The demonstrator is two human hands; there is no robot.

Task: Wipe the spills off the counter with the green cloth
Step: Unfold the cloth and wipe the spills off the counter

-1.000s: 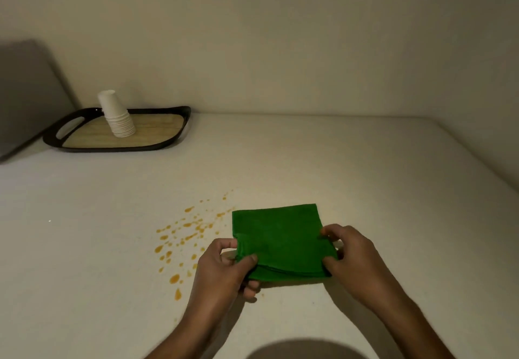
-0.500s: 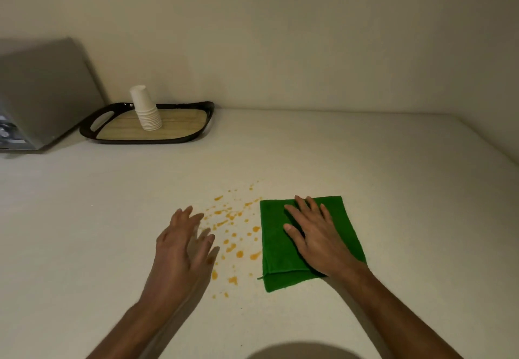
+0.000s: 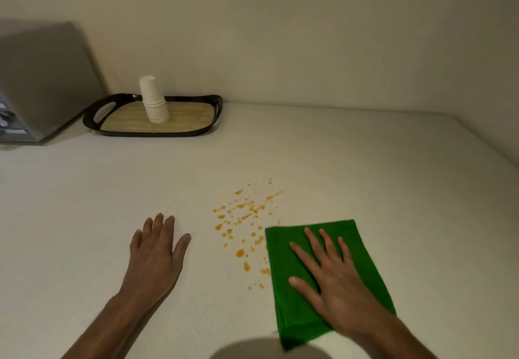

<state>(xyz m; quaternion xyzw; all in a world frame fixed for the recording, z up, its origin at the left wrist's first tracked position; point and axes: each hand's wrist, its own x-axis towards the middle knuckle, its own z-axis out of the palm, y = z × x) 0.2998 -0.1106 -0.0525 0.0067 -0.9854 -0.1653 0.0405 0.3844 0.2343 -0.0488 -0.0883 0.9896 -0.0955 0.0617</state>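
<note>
Pale counter (image 3: 365, 162): right hand (image 3: 334, 282) lies flat, fingers spread, on the cloth (image 3: 362, 254); spills (image 3: 244, 218) at its 10 o'clock. Left hand (image 3: 154, 254) flat, empty. Light pressure may smear.

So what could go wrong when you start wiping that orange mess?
The orange drops are scattered wide, so one sweep of the folded green cloth under the right hand might smear them or miss the far ones. The left hand lies flat beside the spill and could get wiped into.
</note>
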